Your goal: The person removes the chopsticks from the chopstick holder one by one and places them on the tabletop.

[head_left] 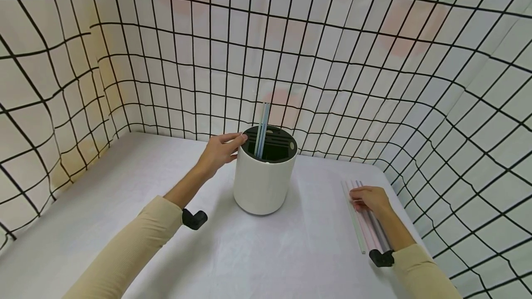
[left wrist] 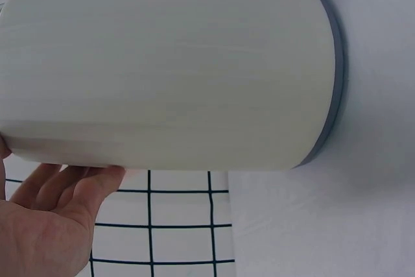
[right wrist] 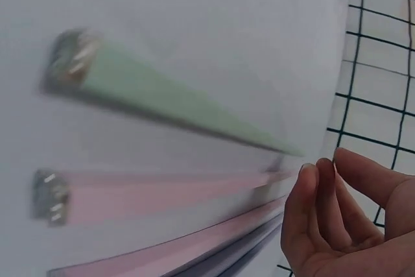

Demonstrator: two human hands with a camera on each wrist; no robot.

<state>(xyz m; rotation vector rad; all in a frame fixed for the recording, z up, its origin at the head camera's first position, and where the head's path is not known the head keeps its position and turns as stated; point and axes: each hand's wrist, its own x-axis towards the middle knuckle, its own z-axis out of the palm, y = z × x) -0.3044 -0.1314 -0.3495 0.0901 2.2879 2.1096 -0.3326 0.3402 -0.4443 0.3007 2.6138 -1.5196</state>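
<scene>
A white round knife or utensil holder [head_left: 263, 183] with a black slotted top stands upright on the table. A few slim pale-blue sticks [head_left: 262, 133] rise from its opening. My left hand [head_left: 219, 152] rests at the holder's upper left, one fingertip on the rim; in the left wrist view, several fingers lie against its side. My right hand [head_left: 371, 200] hovers over slim coloured sticks with its fingers bent, nothing visible in its grasp. Its fingertips lie near the far end of a pink stick [right wrist: 149, 196]. A green stick [right wrist: 155, 95] with a clear, shiny end lies alongside, and greyish ones are partly hidden.
Black wire grid panels [head_left: 257, 45] backed by pale cloth surround the table's rear and both sides. White cloth covers the table [head_left: 316, 243]. A black wrist mount [head_left: 194, 219] sits on the left forearm, another on the right.
</scene>
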